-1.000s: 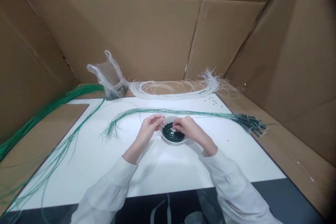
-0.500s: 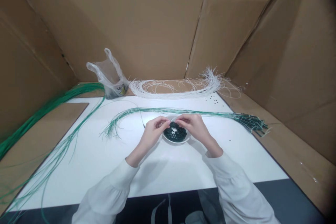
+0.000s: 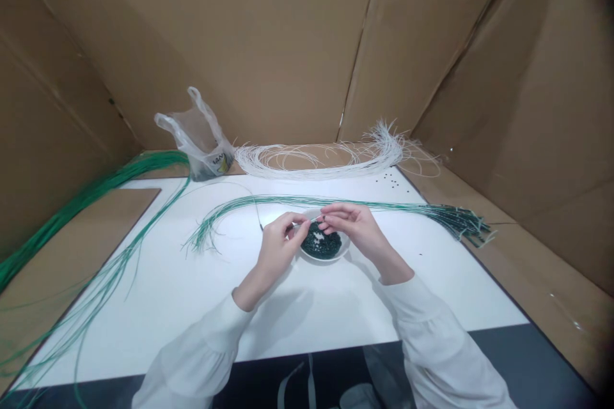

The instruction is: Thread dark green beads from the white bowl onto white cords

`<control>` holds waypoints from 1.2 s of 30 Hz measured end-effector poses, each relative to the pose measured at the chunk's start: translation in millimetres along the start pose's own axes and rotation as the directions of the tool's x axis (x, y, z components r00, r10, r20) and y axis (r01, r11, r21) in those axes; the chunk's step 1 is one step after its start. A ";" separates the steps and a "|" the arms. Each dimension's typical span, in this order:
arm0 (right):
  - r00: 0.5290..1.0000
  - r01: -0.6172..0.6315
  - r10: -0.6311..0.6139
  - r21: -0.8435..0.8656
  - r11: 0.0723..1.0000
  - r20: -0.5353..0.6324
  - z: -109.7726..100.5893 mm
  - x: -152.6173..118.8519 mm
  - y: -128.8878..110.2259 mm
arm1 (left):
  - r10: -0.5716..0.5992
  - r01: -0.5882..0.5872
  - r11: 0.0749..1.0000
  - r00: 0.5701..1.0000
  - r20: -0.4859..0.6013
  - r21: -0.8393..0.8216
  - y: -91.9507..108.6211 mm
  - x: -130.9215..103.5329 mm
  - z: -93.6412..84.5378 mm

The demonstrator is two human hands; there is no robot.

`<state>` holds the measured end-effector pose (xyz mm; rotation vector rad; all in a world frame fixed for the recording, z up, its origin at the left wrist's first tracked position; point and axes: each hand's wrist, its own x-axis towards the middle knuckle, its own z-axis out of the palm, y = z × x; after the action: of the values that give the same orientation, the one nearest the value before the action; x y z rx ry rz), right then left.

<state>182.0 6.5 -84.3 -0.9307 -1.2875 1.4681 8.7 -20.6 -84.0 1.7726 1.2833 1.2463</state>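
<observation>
Over a white bowl of small dark green beads, both hands meet at the fingertips. My left hand is closed in a pinch on a thin cord, whose pale end points right. The cord's other end trails from behind the left hand toward the green bundle at the back left. My right hand pinches a tiny dark bead between thumb and finger, at the cord's tip. Whether the bead is on the cord, I cannot tell.
Green cords droop along the left side. A clear plastic bag stands behind, beside a coiled white bundle. Green strands with dark ends lie across the table behind the bowl. Loose beads are scattered at the back right.
My right hand has shifted slightly, its fingers lifted and spread a little, and a dark bead now shows at its fingertips. The left hand keeps its pinch on the cord.
</observation>
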 end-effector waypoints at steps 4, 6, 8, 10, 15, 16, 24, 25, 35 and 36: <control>1.000 0.006 -0.006 0.001 1.000 -0.002 0.2 0.6 1.2 | 0.026 -0.026 0.999 1.000 0.003 0.026 1.6 -0.9 0.8; 1.000 0.008 -0.008 0.008 1.000 -0.001 0.3 1.2 1.2 | 0.040 -0.040 0.998 0.999 0.007 0.041 1.9 -1.2 0.9; 1.000 0.011 -0.011 0.022 1.000 0.010 0.3 1.9 1.3 | 0.048 -0.049 0.997 0.999 0.008 0.054 2.0 -1.4 1.0; 0.999 0.015 -0.016 0.044 0.999 0.032 0.4 2.3 1.5 | 0.051 -0.052 0.997 0.999 0.011 0.062 1.9 -1.6 1.1; 0.997 0.006 -0.016 0.126 0.992 0.076 2.8 1.5 0.2 | 0.056 -0.057 0.996 0.998 0.015 0.071 1.1 -2.2 1.8; 0.998 -0.003 -0.006 0.133 0.991 0.069 3.5 1.3 -0.2 | 0.057 -0.058 0.996 0.998 0.015 0.075 1.1 -2.3 2.0; 0.999 -0.039 0.038 0.140 0.989 0.007 5.4 0.5 -0.6 | 0.068 -0.068 0.992 0.998 0.006 0.102 2.3 -2.3 2.0; 0.999 -0.044 0.044 0.138 0.989 0.005 5.3 0.4 -0.7 | 0.069 -0.069 0.992 0.998 0.006 0.107 1.9 -2.3 2.0; 0.998 -0.062 0.064 0.167 0.984 -0.008 4.8 1.7 0.5 | 0.093 -0.094 0.989 0.996 0.008 0.116 -0.9 -3.0 2.6; 0.998 -0.058 0.060 0.161 0.985 -0.012 4.7 1.9 1.1 | 0.096 -0.096 0.989 0.995 0.008 0.116 -0.8 -2.9 2.3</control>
<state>176.8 7.0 -84.6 -0.8789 -1.1202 1.5817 10.3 -23.0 -86.5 1.9379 1.3068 1.2437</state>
